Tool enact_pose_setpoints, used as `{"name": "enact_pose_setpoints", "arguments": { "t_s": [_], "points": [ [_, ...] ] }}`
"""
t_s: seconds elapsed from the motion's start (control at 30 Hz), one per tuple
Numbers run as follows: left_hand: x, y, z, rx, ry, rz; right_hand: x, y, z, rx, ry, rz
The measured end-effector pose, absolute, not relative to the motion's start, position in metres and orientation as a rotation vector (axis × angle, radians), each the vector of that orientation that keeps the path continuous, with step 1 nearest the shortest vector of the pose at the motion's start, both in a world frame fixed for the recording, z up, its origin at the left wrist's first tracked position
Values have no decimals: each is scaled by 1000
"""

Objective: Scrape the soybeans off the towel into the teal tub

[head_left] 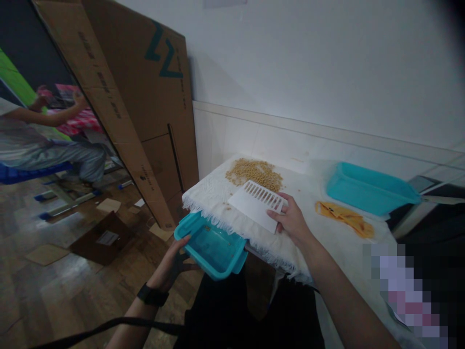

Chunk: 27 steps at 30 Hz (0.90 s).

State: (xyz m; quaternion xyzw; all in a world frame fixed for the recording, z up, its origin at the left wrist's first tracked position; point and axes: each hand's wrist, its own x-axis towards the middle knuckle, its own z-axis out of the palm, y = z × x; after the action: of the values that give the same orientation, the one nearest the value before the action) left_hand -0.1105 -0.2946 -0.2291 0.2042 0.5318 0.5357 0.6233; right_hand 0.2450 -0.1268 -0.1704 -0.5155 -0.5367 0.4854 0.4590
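Observation:
My left hand grips the left rim of a turquoise plastic tray, held just below the front edge of the table. A few small bits lie inside the tray. My right hand is closed on the right side of a white slotted plastic board, which rests on or just over the white fringed cloth. Past the board's slotted end is a spread pile of small tan beans. A few loose ones lie on the cloth near the board.
A second turquoise tray stands at the table's right, with a yellow cloth before it. A tall cardboard box leans at the left. Beyond it a person sits on a blue stool. Flattened cardboard lies on the floor.

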Motion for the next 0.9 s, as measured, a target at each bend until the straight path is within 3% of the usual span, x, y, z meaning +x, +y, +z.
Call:
{"name": "enact_pose_setpoints", "arguments": {
  "t_s": [0.9],
  "points": [
    [-107, -297, -227, 442, 1212, 1246, 237, -141, -156, -1228, -1398, 1352]
  ]
}}
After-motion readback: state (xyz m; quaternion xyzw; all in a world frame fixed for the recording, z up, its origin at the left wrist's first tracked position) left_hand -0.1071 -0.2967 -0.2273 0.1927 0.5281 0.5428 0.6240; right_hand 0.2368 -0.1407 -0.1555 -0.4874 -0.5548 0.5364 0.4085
